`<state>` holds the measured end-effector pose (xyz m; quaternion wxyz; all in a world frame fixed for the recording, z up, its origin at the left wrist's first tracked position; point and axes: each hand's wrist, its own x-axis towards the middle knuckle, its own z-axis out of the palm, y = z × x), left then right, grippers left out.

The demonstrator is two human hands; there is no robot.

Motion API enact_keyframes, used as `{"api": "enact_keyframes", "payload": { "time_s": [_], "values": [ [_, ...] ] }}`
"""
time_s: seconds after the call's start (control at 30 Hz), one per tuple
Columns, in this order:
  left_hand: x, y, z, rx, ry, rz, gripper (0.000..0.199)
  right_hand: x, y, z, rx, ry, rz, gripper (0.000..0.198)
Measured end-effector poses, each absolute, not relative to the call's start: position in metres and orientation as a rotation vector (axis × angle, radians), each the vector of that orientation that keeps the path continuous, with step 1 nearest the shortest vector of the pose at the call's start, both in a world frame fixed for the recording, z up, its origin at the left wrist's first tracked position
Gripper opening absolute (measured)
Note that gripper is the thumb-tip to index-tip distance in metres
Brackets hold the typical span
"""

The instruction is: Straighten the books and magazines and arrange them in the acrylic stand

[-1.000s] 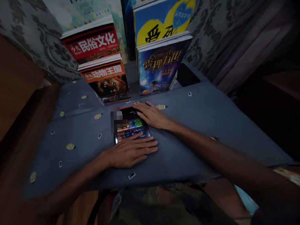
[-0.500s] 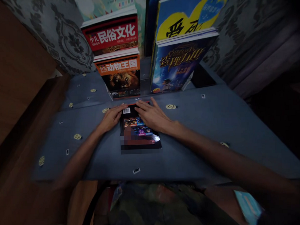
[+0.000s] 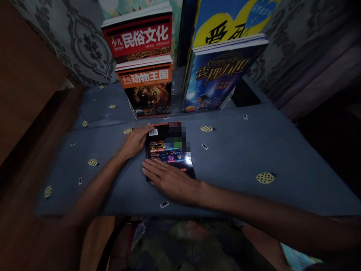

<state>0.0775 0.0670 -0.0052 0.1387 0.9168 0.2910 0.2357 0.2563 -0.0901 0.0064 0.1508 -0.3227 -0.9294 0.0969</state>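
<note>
A black-covered book (image 3: 166, 147) lies flat on the table, with a white barcode at its upper left and small colourful pictures across its middle. My left hand (image 3: 136, 141) rests at the book's upper left corner, its fingers stretched over the edge beside the barcode. Flat across the lower part of the book lies my right hand (image 3: 170, 180), fingers extended toward the left edge and covering the lower left corner. Neither hand grips anything. Part of the book's right side is blurred into blocks.
Behind the book stand an orange book with a lion (image 3: 151, 89), a red book (image 3: 141, 36), a blue book (image 3: 216, 77) and a yellow-and-blue book (image 3: 224, 19). A blue cloth with pineapple prints (image 3: 234, 161) covers the table. Patterned curtain (image 3: 90, 47) hangs behind.
My right hand has slid from the book's upper part down to its lower edge. My left hand stays at the upper left corner. The view has shifted slightly.
</note>
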Motion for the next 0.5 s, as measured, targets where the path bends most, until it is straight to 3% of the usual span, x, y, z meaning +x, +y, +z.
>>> {"api": "enact_keyframes", "payload": {
  "time_s": [0.3, 0.5],
  "values": [
    [0.077, 0.065, -0.005, 2.682, 0.853, 0.667, 0.047, 0.286, -0.102, 0.013, -1.059, -2.554, 0.512, 0.056],
    [0.078, 0.066, -0.006, 2.693, 0.851, 0.696, 0.048, 0.319, -0.072, 0.0, -1.158, -2.401, 0.558, 0.052]
  ]
}}
